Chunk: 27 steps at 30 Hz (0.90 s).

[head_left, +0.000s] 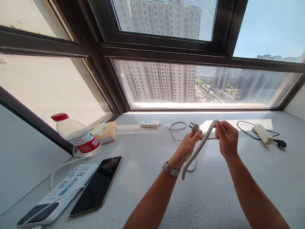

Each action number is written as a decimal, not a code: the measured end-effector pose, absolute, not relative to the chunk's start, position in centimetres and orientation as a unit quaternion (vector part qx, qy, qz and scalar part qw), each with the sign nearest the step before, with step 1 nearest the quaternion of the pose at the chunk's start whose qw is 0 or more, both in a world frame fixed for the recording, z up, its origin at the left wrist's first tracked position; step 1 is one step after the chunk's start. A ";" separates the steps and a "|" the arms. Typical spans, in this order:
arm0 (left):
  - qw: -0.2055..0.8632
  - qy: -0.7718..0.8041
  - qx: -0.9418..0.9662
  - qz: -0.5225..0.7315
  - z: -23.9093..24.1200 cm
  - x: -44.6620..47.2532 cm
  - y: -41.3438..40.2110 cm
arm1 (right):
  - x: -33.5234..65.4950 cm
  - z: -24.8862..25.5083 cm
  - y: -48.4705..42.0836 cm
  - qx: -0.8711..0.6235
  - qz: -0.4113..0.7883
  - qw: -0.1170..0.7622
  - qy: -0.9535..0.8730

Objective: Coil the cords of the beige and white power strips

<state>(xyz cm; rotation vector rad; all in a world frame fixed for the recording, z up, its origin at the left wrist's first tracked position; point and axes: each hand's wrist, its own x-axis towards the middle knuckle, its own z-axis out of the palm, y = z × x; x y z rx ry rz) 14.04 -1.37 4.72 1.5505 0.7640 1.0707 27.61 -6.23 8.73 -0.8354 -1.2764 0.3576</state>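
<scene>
A grey plug (194, 127) with its metal prongs pointing up and to the left sits at the fingertips of my left hand (188, 144), which is closed on it. My right hand (226, 136) is a fist around a white cable (201, 146). From that fist the cable bends over and hangs down in front of my left hand, with a loop below. Farther back lies a small white power strip (149, 124), its thin cord coiled to the right and running toward my hands. Part of the plug's cord is hidden behind my fingers.
To the left are a red-capped bottle (76, 135), a tissue pack (105, 132), a white printed box (59, 190) with a cable, and a dark tablet (97, 186). A white adapter (263, 133) with a black plug (281, 144) lies right. Windows border the speckled countertop (138, 184).
</scene>
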 end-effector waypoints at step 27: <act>0.475 0.225 0.431 0.734 11.1 6.0 -2.2 | 32.5 10.1 -7.1 -0.499 -0.277 0.578 -0.583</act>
